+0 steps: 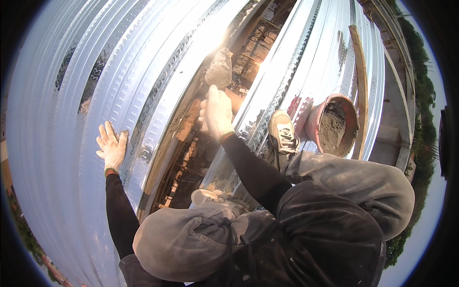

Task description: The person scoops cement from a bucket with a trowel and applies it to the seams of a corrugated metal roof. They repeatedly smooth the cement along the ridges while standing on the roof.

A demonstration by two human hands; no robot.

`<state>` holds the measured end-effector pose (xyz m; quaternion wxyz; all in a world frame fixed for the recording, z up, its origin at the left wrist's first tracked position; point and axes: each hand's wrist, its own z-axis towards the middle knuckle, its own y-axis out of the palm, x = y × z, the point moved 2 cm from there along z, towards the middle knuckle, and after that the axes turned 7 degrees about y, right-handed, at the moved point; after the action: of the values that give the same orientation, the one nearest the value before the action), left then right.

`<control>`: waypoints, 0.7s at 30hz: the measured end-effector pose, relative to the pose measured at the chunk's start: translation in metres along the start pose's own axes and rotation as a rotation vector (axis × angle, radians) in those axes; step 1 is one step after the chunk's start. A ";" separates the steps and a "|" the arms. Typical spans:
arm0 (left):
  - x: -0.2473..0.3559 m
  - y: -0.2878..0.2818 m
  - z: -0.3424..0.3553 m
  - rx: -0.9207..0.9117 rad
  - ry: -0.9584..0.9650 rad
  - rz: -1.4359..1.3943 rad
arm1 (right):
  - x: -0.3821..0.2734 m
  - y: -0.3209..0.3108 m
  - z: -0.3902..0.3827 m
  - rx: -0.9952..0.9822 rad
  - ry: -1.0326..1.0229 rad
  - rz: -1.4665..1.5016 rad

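My left hand (112,146), in a pale work glove, lies flat with fingers spread on the shiny ribbed metal decking (57,143). My gloved right hand (217,113) is closed round the handle of a trowel (219,68), and the handle itself is hidden by the fingers. Grey mortar coats the trowel's blade, which points away from me over a long gap in the decking. Along the gap's left side, close to the blade, runs a narrow mortar-smeared ledge (168,126). A reddish bucket (313,125) holding wet grey mortar (331,128) stands to the right of my right hand.
Through the gap, brickwork and rubble (253,52) show far below. My shoe (283,128) rests on the right-hand decking beside the bucket. A wooden plank (359,91) lies past the bucket, near the decking's edge, with a concrete structure (388,138) beyond. Strong glare hides part of the far ledge.
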<state>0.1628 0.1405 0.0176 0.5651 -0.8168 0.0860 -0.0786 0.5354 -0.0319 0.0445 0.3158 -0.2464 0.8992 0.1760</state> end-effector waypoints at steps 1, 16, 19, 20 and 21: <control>-0.003 0.001 -0.001 -0.001 0.000 0.002 | -0.014 0.004 -0.006 -0.005 -0.043 0.024; -0.005 0.004 -0.002 0.001 0.017 -0.012 | -0.390 -0.149 -0.084 0.054 -0.543 -1.744; -0.008 -0.001 -0.002 -0.002 0.003 0.006 | -0.381 -0.252 -0.102 0.217 -0.367 -1.747; -0.006 0.000 -0.001 -0.013 0.010 -0.001 | -0.375 -0.285 -0.109 0.289 -0.358 -1.715; -0.005 0.002 0.000 -0.020 0.008 -0.005 | -0.365 -0.314 -0.112 0.312 -0.300 -1.645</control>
<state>0.1576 0.1414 0.0156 0.5565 -0.8221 0.0869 -0.0826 0.9037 -0.2204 0.3160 0.4893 -0.7493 0.3964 -0.2049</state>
